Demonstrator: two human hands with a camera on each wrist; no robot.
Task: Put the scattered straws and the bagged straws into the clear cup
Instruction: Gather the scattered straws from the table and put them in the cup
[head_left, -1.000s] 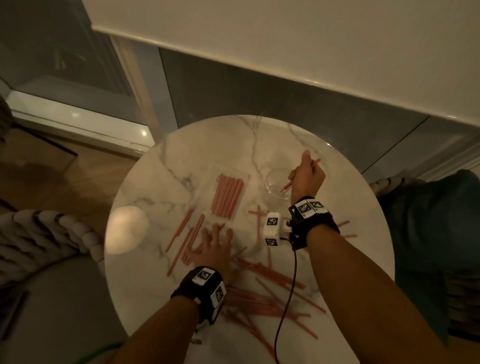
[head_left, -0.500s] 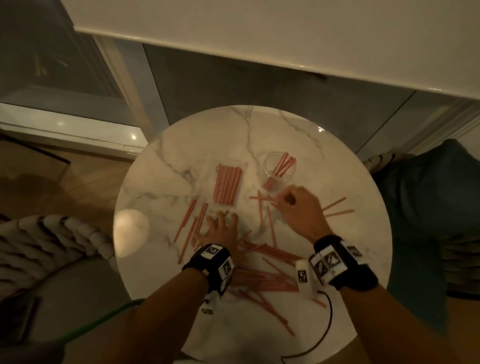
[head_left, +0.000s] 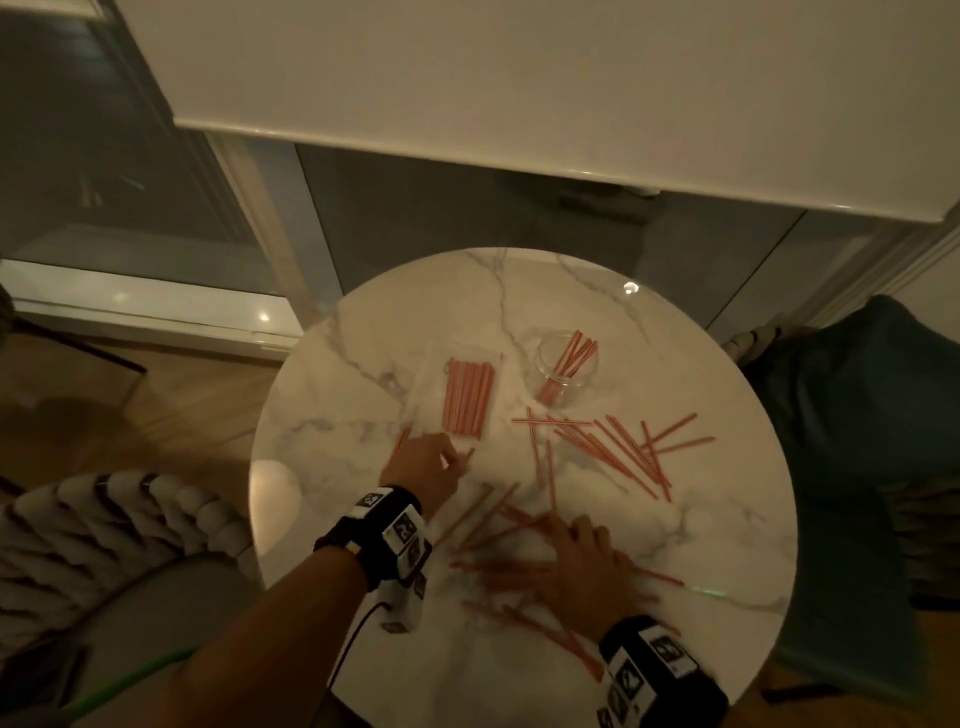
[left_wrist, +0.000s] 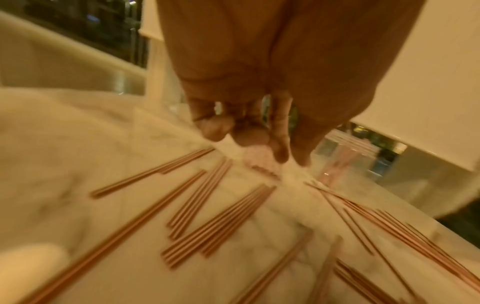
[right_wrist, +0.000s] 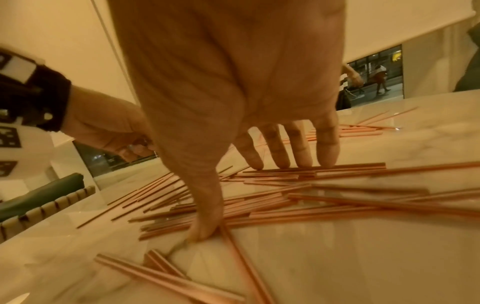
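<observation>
The clear cup (head_left: 551, 349) stands at the back of the round marble table (head_left: 701, 519) with several pink straws (head_left: 574, 356) leaning in it. Left of it lies the clear bag of straws (head_left: 467, 397). Loose straws (head_left: 613, 447) fan out right of centre and pile up near the front (head_left: 498, 566). My left hand (head_left: 441, 462) hovers just below the bag, its fingers (left_wrist: 279, 144) loosely curled and holding nothing. My right hand (head_left: 576, 551) lies spread on the front pile, with fingertips (right_wrist: 303, 160) and thumb resting on straws (right_wrist: 337, 207).
A padded chair (head_left: 104, 530) stands at the table's left edge. A dark cushioned seat (head_left: 857, 441) is close on the right. A white counter (head_left: 519, 78) overhangs behind the table. A cable (head_left: 358, 623) runs from my left wrist unit.
My right hand left the straws in the cup and came back down onto the front pile. My left hand lifted off the table and shifted toward the bag.
</observation>
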